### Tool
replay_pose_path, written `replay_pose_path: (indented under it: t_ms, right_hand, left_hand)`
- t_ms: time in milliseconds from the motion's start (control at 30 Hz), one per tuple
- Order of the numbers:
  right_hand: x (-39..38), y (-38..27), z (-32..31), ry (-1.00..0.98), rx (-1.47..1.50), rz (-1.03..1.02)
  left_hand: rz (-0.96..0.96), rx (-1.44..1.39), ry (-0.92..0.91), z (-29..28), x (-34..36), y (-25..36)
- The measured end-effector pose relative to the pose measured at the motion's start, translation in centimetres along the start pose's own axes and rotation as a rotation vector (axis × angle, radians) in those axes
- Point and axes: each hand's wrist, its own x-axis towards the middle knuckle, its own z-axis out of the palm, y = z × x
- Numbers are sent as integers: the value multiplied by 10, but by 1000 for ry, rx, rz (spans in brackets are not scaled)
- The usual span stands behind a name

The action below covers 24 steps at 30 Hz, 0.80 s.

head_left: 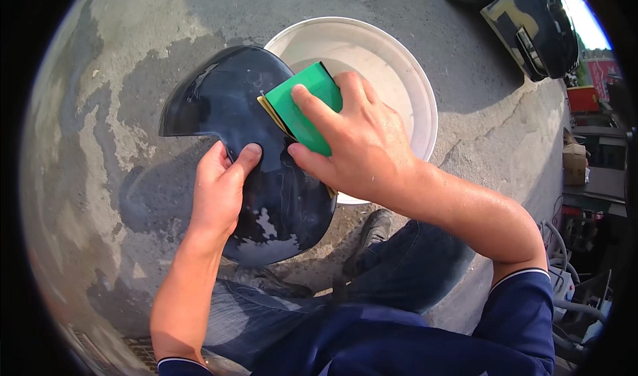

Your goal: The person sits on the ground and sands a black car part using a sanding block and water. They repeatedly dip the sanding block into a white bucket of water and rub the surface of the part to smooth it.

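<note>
A glossy, dark curved panel (232, 97) with a notch in its left side lies tilted over my lap and is wet, with pale smears near its lower end. My left hand (219, 190) grips it by the notch, thumb on top and fingers underneath, mostly hidden. In my right hand (365, 137) is a green sanding block (318, 80), held against the panel's upper right part. Thin yellowish sheet edges show under the block, probably sandpaper. The block's working face is hidden.
A wide white basin (425, 77) stands on the concrete ground (86, 143), partly behind the panel. My shoe (377, 226) is near its lower edge. At the upper right is a dark car (551, 17). A cardboard box (575, 163) and hoses (561, 243) are at the right edge.
</note>
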Motion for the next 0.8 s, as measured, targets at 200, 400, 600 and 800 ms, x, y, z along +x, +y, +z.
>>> replay_pose_path:
  t_ms: [200, 400, 600, 800]
  right_hand:
    - [22, 9, -2, -11, -33, 17]
    - [-16, -9, -2, -24, 37, 17]
    - [-33, -2, -19, -77, 38, -89]
    - [-40, -13, -15, -97, 39, -35]
  left_hand:
    - [64, 88, 28, 9, 2, -2]
    - [28, -47, -7, 5, 1, 2]
    - [36, 86, -44, -4, 6, -4]
    - [15, 12, -31, 2, 2, 3]
